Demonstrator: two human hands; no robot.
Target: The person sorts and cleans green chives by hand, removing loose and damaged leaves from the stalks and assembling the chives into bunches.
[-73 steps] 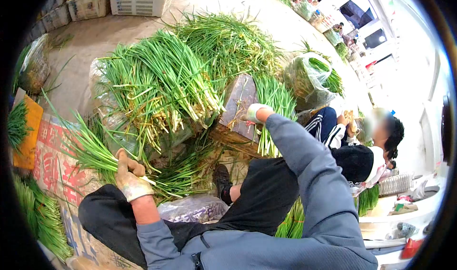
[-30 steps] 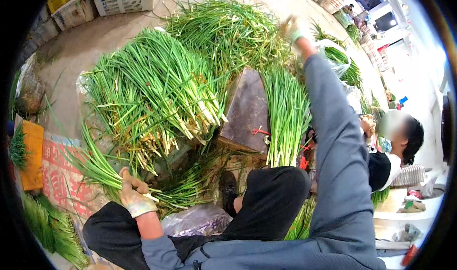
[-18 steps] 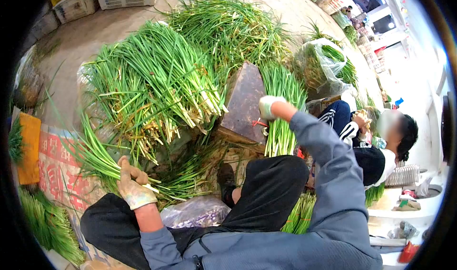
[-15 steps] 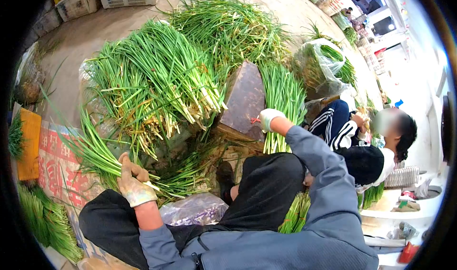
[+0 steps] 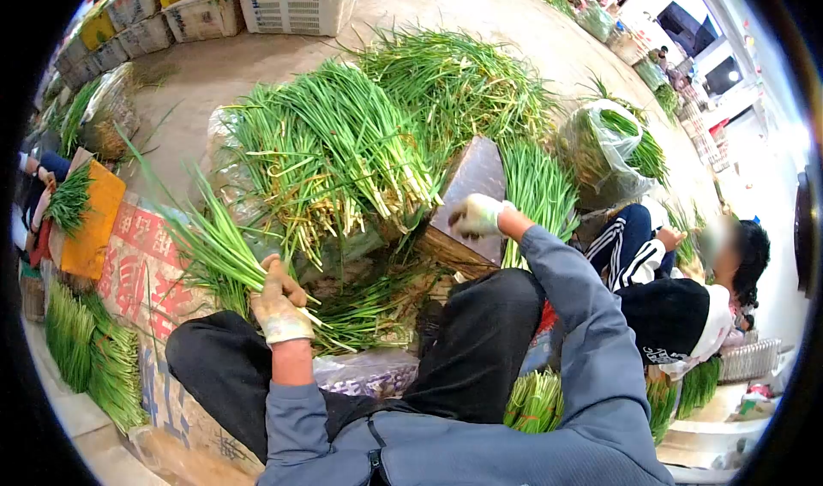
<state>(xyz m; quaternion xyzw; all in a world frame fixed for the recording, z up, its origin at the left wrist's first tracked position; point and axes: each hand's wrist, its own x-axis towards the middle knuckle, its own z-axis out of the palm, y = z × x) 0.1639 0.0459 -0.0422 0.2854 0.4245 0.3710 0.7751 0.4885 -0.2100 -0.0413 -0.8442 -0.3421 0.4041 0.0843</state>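
Holding a slender bunch of green stalks (image 5: 219, 242) in the head view, the gloved left hand (image 5: 281, 302) is closed around the lower stems, near the right edge of the red-printed sheet (image 5: 141, 255). The bunch is bright green and loosely fanned at the leafy end, paler toward the base; whitish stem ends protrude past the fingers. The leaves slant toward the sheet's far edge.

The gloved right hand (image 5: 477, 217) is at the near part of the dark-topped block (image 5: 478, 165), fingers partly curled. Whether it touches the top or grips anything small cannot be told.

Left of the block's left edge lies a large pile of stalks (image 5: 334, 143), green above, with yellowed, straggly matter among the bases. A looser, tangled heap (image 5: 454, 79) lies beyond the block's far end. Along its right edge, an aligned row of stalks (image 5: 538, 186) is noted. Farther right stands a clear plastic bag (image 5: 596, 156) of greens; near it, another person (image 5: 660, 306) sits in striped sleeves.
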